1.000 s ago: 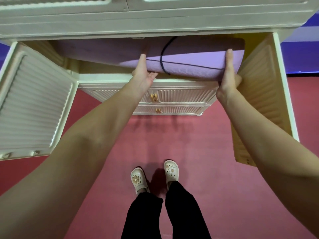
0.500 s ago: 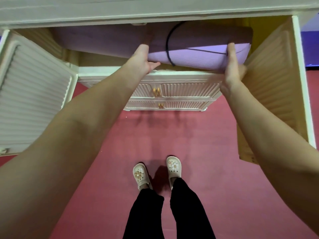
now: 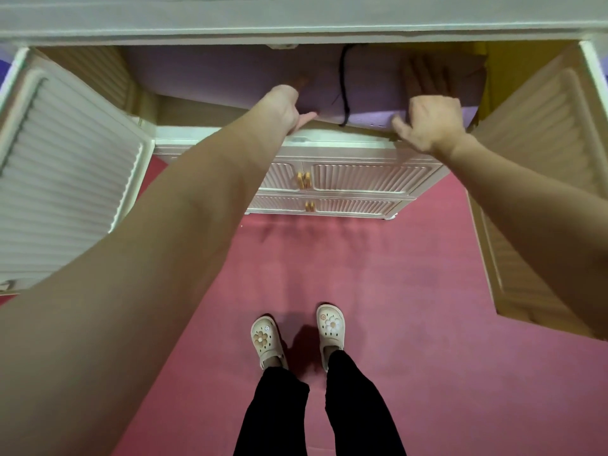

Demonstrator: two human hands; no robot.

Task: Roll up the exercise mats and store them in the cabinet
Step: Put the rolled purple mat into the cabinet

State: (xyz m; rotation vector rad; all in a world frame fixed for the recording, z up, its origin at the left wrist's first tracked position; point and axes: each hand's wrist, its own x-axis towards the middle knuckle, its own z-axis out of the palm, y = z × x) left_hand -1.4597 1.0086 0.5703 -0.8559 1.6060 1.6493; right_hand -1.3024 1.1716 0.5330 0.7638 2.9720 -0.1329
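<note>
A rolled purple exercise mat (image 3: 230,77), bound by a black strap (image 3: 343,90), lies across the open cabinet compartment (image 3: 513,70). Its right end sticks out slightly over the shelf's front edge. My left hand (image 3: 284,106) presses on the mat's front left of the strap, fingers reaching up over the roll and thumb pointing right beneath it. My right hand (image 3: 427,121) is against the mat's front, right of the strap. Its fingers are curled and the back of the hand faces me. I see nothing in its grasp.
Both ribbed cabinet doors stand open, the left door (image 3: 65,166) and the right door (image 3: 539,179) flanking my arms. Shut lower doors with gold handles (image 3: 304,181) sit below the shelf. I stand on red carpet (image 3: 394,291) in white clogs (image 3: 265,340).
The mat has gone deeper into the compartment. My right hand left the mat's right end and moved to its front with fingers curled. My left hand stayed on the mat.
</note>
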